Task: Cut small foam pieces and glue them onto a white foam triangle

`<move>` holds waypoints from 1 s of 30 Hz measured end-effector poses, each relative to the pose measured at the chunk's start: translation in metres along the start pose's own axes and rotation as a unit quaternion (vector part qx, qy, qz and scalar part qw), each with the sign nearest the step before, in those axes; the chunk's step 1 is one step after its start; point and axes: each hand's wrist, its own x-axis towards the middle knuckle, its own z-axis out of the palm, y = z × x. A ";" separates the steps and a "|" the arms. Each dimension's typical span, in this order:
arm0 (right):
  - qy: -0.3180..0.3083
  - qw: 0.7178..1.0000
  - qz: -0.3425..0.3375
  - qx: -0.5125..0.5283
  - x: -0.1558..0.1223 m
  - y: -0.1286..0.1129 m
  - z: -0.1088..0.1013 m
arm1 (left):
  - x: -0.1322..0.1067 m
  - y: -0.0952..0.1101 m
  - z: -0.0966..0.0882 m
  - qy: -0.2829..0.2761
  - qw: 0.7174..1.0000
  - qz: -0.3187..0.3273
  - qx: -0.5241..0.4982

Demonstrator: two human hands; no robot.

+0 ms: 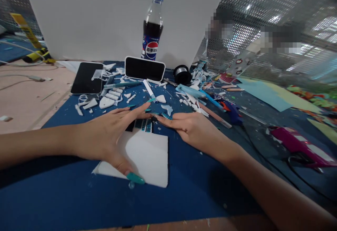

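Observation:
My left hand [105, 136] lies spread over a white foam board piece [150, 154], its thumb across the board's near edge and its fingers reaching past the far end. Beyond that edge, partly under the fingers, is a small dark piece with teal stripes and white lines [146, 125]. My right hand [193, 126] is closed, its fingertips pressed together beside that striped piece and almost meeting my left fingertips. Whatever it pinches is too small or hidden to make out. A white scrap [167, 109] lies just beyond the right fingers.
White foam offcuts [110, 96] litter the blue mat [131, 210]. Behind are a tablet [88, 78], a propped phone [144, 69], a cola bottle [152, 31] and a black wire spool [182, 74]. At right lie a blue glue gun [233, 111] with a cord and a magenta device [302, 145]. People sit beyond.

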 end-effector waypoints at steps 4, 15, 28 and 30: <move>0.013 1.000 -0.002 -0.004 -0.001 0.000 0.001 | -0.001 -0.001 0.001 -0.003 1.000 0.011 0.005; 0.015 1.000 -0.008 0.020 -0.002 0.005 0.002 | -0.001 0.002 -0.002 -0.029 0.996 0.009 0.083; 0.002 1.000 -0.020 0.007 0.000 0.005 0.003 | 0.005 -0.015 -0.003 -0.052 0.993 0.060 0.092; 0.001 1.000 -0.017 -0.007 0.001 0.004 0.004 | 0.005 -0.015 -0.002 -0.047 0.993 0.063 0.088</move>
